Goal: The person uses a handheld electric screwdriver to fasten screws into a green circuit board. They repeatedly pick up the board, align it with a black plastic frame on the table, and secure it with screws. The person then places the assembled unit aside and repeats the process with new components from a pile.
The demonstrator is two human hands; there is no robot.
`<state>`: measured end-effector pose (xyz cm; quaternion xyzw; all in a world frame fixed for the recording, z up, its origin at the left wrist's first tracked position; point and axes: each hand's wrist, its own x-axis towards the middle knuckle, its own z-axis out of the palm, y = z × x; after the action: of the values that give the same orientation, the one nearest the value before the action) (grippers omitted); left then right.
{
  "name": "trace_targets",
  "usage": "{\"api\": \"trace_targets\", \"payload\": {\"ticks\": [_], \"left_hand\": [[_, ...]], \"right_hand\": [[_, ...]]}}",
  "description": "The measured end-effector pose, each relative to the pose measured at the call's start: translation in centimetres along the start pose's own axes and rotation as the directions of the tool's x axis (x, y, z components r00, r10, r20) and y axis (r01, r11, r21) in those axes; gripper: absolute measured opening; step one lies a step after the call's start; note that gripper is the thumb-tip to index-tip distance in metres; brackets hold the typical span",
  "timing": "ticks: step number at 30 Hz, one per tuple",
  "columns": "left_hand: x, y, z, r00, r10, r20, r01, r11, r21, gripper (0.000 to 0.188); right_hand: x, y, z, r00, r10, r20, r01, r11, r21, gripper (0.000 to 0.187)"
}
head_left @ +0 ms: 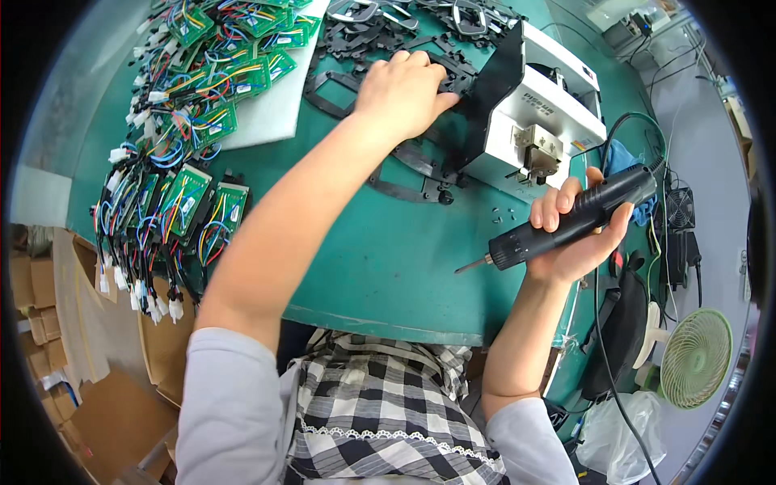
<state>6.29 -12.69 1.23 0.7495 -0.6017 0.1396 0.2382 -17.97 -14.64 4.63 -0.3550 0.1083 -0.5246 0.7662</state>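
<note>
My left hand reaches over a pile of black plastic frames at the far middle of the table. Its fingers are bent downward and their tips are hidden, so what they grip, if anything, does not show. Below it, a curved black plastic frame lies on the green mat. At the right, my right hand is wrapped round a black electric screwdriver, held tilted above the table with its bit pointing left. Just beyond the bit, the white and black screw feeder stands with a metal outlet on its front.
Green circuit boards with coloured wires are heaped on a white foam sheet at the left, with more stacked nearer. Several small screws lie beside the feeder. The screwdriver's cord runs down the right side, near a green fan.
</note>
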Motion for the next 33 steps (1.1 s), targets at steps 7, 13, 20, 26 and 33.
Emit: {"api": "trace_targets", "payload": {"ticks": [7, 13, 20, 26, 33], "left_hand": [[0.1, -2.2, 0.9, 0.956, -0.216, 0.2, 0.216, 0.976, 0.019, 0.043], [2.4, -5.9, -1.3, 0.971, -0.23, 0.069, 0.228, 0.973, 0.032, 0.027], [7.4, -13.1, 0.6, 0.919, -0.254, 0.303, 0.138, 0.924, 0.357, 0.027], [3.9, -10.7, -2.0, 0.991, 0.075, 0.111, -0.105, 0.949, 0.296, 0.02], [-1.6, -5.5, -6.0, 0.837, -0.038, -0.546, -0.069, 0.982, -0.174, 0.013]], "right_hand": [[0.0, -0.3, -0.3, 1.0, -0.012, 0.006, 0.012, 1.0, 0.027, 0.059], [-0.4, 0.0, 0.6, 0.995, -0.02, 0.098, 0.015, 0.999, 0.048, 0.06], [-0.2, -0.1, 0.3, 0.998, -0.037, 0.048, 0.036, 0.999, 0.028, 0.058], [-0.4, 0.0, 0.8, 1.0, -0.007, 0.025, 0.006, 0.999, 0.042, 0.057], [-0.1, -1.6, -0.8, 0.986, -0.04, 0.159, 0.014, 0.986, 0.163, 0.062]]}}
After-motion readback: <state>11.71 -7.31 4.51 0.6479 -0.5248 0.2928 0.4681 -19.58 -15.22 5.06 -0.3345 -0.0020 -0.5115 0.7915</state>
